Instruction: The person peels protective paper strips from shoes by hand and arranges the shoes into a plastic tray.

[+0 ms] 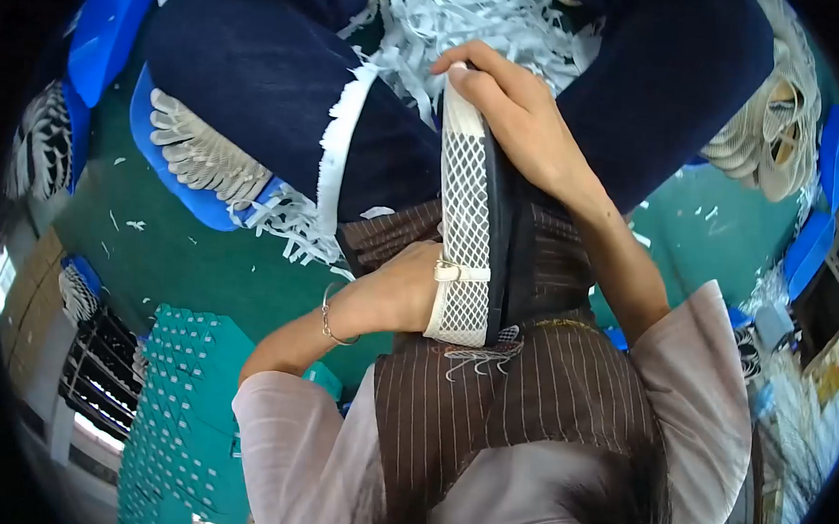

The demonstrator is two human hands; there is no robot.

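Unlabelled mesh shoe (466,208) between left hand (401,294), right hand (519,116)

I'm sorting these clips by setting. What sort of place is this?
Probably a shoe workshop or small factory: both hands hold a white mesh shoe, blue trays are stacked with similar white pieces, and white trimmings litter the green floor.
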